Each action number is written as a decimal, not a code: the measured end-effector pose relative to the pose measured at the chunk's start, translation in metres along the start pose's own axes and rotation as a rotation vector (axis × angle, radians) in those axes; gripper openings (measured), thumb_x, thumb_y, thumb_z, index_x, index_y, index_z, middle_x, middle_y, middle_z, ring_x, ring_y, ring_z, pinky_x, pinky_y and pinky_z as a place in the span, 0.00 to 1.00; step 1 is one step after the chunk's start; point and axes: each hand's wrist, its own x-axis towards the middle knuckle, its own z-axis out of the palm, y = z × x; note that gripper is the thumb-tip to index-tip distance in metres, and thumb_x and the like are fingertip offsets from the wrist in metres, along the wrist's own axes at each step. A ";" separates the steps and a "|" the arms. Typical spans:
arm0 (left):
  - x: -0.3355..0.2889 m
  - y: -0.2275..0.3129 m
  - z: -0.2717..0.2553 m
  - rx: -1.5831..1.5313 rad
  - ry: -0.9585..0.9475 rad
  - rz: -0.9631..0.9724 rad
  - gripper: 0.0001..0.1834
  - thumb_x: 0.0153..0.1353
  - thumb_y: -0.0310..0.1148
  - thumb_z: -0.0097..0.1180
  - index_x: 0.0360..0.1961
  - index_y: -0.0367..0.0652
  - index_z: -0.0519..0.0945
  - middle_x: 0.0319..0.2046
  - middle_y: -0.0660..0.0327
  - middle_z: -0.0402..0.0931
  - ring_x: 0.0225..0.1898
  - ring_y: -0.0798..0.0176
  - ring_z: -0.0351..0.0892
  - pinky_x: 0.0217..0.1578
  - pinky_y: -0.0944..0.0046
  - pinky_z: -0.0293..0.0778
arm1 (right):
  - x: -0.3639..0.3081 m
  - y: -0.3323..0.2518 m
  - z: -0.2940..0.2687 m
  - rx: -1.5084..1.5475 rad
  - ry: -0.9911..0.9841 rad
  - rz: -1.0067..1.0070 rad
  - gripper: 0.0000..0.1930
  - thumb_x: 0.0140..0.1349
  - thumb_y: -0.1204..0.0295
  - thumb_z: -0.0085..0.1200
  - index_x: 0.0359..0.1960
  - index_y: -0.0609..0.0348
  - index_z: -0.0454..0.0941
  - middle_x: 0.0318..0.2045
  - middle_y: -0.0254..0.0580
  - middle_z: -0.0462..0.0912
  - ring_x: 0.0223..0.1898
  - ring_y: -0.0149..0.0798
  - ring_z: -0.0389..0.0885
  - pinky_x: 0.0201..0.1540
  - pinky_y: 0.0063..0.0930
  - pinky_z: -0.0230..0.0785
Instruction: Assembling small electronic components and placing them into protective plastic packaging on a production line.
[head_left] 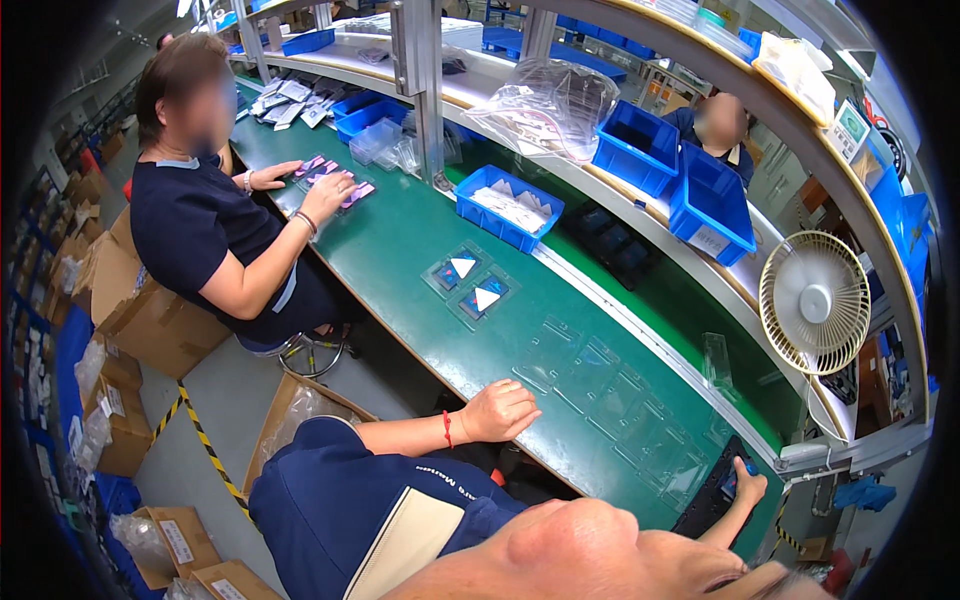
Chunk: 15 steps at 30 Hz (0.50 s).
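My left hand (500, 410) rests at the near edge of the green bench, its fingers curled in and no object showing in them. At the far right end, my right hand (750, 484) grips a small dark-blue flat piece (730, 486) at a black tray (706, 504). Between my hands a row of clear plastic blister trays (615, 398) lies along the bench. Farther left, two clear trays hold dark-blue flat pieces, each with a white triangle (462, 267) on top.
A blue bin (510, 207) of white folded papers stands at the bench's back edge. On the shelf are empty blue bins (712, 212), bagged plastic (550, 105) and a fan (815, 303). A co-worker (215, 215) at left handles pink-and-black pieces (357, 193); another person sits beyond the shelf.
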 end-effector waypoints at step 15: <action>0.000 -0.002 0.001 -0.010 0.020 0.037 0.06 0.47 0.26 0.60 0.19 0.42 0.74 0.25 0.64 0.74 0.25 0.63 0.72 0.27 0.65 0.68 | 0.017 -0.023 0.028 -0.016 -0.207 0.021 0.38 0.32 0.55 0.71 0.40 0.76 0.73 0.42 0.61 0.78 0.45 0.51 0.78 0.48 0.39 0.68</action>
